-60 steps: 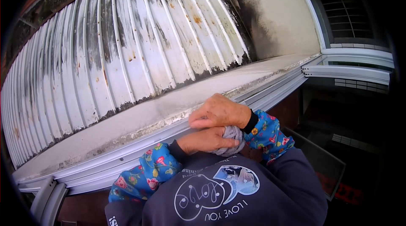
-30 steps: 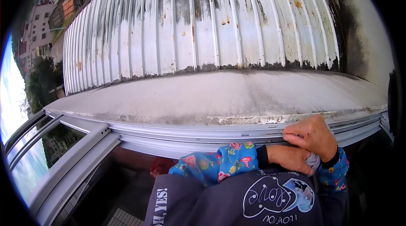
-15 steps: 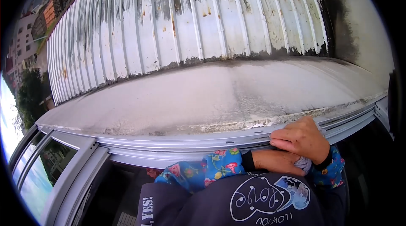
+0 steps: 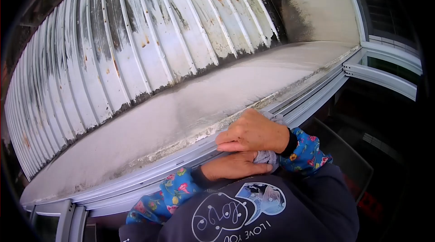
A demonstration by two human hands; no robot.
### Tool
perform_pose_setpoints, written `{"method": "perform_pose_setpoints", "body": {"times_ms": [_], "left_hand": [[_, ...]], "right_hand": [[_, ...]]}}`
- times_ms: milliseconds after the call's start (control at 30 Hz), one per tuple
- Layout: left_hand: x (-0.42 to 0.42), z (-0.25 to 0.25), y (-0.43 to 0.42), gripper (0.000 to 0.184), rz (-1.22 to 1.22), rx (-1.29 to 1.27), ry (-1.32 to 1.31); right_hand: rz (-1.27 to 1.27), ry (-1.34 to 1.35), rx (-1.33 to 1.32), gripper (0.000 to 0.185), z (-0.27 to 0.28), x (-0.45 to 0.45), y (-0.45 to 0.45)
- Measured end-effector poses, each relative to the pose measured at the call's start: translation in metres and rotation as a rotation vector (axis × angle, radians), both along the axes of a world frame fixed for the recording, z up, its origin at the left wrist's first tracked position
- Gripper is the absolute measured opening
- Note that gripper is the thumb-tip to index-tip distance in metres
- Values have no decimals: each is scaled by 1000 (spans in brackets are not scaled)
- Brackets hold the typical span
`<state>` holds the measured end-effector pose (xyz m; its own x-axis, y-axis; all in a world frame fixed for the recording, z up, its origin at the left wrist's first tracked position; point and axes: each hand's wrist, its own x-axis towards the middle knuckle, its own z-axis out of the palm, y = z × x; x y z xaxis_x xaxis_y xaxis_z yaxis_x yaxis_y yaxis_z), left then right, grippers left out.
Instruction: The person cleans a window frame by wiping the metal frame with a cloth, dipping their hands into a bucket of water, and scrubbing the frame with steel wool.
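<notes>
One grip, your left hand [image 4: 235, 166], closes on the bunched grey cloth [image 4: 266, 158] at the window track [image 4: 317, 91], seemingly keeping it gathered; your right hand [image 4: 254, 132] curls close above, its hold partly hidden: I can't tell.

Rust-spotted ribbed mtl roof [image 4: 192, 24], blk-stained wall [image 4: 326, 11]

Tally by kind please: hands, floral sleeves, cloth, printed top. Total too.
Hands: 2 (left hand, right hand)
Floral sleeves: 2
Grey cloth: 1 (two patches show around the right hand; counted as one piece, though the join is hidden)
Printed top: 1
Total: 6
</notes>
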<state>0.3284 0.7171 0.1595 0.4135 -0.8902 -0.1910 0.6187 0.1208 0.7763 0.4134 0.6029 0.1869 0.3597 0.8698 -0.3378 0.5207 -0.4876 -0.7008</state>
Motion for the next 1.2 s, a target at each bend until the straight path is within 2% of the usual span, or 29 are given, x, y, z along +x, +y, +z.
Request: {"method": "perform_pose_setpoints", "body": {"times_ms": [100, 200, 400, 533, 667, 767, 800, 933, 967, 1033, 1067, 1100, 1200], "left_hand": [[10, 5, 5, 47, -119, -51, 110], [10, 8, 7, 44, -127, -11, 117], [8, 11, 8, 39, -81, 10, 176], [0, 0, 1, 40, 44, -76, 218], [2, 15, 4, 42, 52, 25, 200], [-12, 6, -5, 41, 195, 49, 107], [-16, 11, -8, 41, 230, 57, 179], [-31, 12, -24, 44, 431, 124, 157], [-37, 9, -31, 47, 500, 224, 147], [-41, 12, -33, 44, 534, 328, -67], [-47, -7, -52, 38, 779, 182, -121], [-48, 22, -32, 35, 657, 347, -96], [-53, 13, -39, 36, 760, 196, -98]], "right_hand": [[-11, -9, -12, 19, 0, -1, 0], [-34, 25, 3, 20, -1, -2, 1], [-32, 40, 2, 21, 0, 0, 1], [-30, 46, 48, 24, -2, 0, -1], [-25, 27, 18, 26, -5, 0, -5], [15, 29, 24, 27, -6, 2, 2], [37, 34, 19, 27, -6, 2, 2], [32, 55, -17, 32, -1, 2, 3], [4, 102, -69, 31, 6, 2, 5], [36, 76, -83, 30, 5, 2, 7], [63, 78, -81, 29, 10, 2, 9], [75, 74, -88, 28, 14, 1, 11], [162, -62, -30, 27, 19, -4, 11]]}}
